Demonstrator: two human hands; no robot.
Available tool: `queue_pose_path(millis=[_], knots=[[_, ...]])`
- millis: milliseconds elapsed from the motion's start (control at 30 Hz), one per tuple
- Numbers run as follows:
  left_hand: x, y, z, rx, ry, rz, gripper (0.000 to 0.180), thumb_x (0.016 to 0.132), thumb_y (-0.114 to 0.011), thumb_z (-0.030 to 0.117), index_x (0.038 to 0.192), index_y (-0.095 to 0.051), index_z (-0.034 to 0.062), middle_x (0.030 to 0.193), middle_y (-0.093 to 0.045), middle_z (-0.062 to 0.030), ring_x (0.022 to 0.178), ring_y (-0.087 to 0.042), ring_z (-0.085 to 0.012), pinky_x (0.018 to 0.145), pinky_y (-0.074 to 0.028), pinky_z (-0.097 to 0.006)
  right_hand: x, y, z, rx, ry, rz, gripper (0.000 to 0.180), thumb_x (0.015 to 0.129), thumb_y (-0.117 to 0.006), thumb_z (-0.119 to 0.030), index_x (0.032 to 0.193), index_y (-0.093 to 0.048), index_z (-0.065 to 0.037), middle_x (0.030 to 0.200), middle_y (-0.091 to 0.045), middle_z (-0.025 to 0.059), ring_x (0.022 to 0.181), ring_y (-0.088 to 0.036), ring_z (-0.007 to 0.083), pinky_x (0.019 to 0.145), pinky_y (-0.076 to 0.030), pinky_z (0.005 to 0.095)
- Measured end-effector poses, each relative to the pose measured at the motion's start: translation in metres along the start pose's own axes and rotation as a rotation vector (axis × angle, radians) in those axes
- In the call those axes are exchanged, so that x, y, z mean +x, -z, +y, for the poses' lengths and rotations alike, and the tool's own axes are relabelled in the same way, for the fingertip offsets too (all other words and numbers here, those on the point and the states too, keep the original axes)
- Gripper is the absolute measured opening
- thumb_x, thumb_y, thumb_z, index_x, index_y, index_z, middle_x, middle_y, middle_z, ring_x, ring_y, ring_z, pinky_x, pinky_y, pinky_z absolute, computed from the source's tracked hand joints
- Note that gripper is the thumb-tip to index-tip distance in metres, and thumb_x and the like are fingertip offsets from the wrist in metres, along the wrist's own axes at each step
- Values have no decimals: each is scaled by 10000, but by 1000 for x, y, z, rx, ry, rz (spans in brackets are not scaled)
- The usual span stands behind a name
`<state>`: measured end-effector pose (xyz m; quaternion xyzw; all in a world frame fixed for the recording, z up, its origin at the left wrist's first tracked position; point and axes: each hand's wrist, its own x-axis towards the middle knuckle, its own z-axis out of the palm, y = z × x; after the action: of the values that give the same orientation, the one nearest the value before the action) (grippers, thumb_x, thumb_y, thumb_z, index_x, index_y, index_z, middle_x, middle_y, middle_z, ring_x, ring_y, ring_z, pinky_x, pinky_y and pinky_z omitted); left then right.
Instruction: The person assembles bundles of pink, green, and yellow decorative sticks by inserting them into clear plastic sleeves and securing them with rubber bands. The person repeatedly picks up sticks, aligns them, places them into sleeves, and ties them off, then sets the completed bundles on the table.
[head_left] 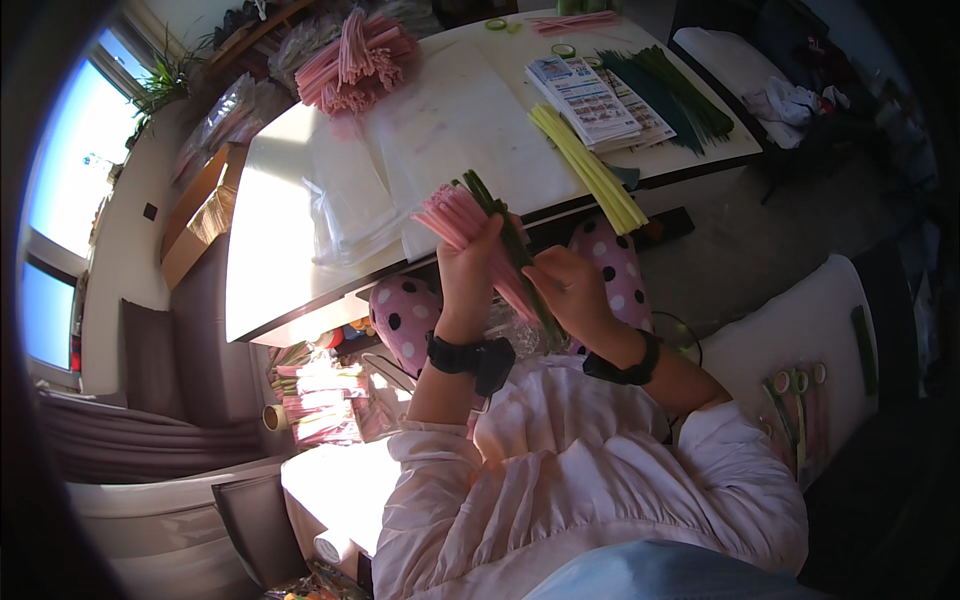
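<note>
My left hand point(470, 265) is wrapped round a bundle of thin pink pipe cleaners point(450, 212), held above my lap in front of the table edge. Dark green pipe cleaners point(515, 240) lie along the right side of that bundle, slanting the same way. My right hand point(575, 290) is closed, with thumb and fingers pinched at the green ones just below my left hand. The fingertips partly cover each other there. Both wrists wear dark bands, the left one with a bulky black device.
The white table point(470, 110) bears a pink pile point(355, 60), a yellow bundle point(590, 170) jutting over the near edge, printed sheets point(585, 100), a dark green bundle point(680, 95) and a tape roll point(563, 50). Scissors point(800, 385) lie on a pale seat at right; pink packs point(325, 400) sit lower left.
</note>
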<state>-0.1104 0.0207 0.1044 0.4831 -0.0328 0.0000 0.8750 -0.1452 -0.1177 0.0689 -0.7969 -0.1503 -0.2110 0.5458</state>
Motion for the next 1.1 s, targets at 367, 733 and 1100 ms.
queue_pose_path(millis=[367,733,1100], knots=[[1,0,-5,-63,18,-32,183,864,-544,33,1021,-558,-59,956,-655,-153,881,-639,-227,780,-513,-315,23,4,-4,-24,-46,-39,115,800,-645,-122,752,-636,-18,716,-591,114,642,-604,299,551,-459,359],[2,5,-14,-125,95,-8,220,852,-541,11,1055,-527,-73,989,-645,-179,924,-627,-246,817,-501,-333,31,3,-8,-212,7,-87,127,781,-627,-140,698,-633,-43,718,-588,107,658,-599,323,557,-474,392],[6,16,-22,-262,124,14,158,873,-534,24,1019,-523,-34,895,-623,-154,854,-632,-273,752,-529,-386,12,-9,36,116,-283,-380,336,817,-679,-337,915,-618,-22,790,-642,107,739,-626,184,683,-486,301]])
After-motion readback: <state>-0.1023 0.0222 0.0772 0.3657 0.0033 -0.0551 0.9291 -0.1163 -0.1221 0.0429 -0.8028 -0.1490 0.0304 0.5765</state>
